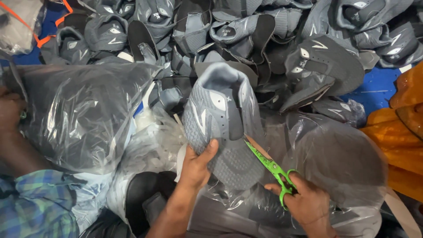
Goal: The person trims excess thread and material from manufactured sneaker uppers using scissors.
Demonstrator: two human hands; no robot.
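Observation:
My left hand (197,163) grips a grey knitted shoe upper (220,128) by its lower left edge and holds it upright in the middle of the view. My right hand (308,202) has its fingers through the handles of green scissors (269,165). The scissor blades point up and to the left and touch the lower right edge of the upper. Beneath both hands lies a clear plastic bag (335,158) with dark uppers inside.
A pile of several grey shoe uppers (246,31) covers the back. Another large clear plastic bag (83,110) of uppers lies at the left, with another person's arm in a checked sleeve (35,202) beside it. Orange cloth (403,132) is at the right edge.

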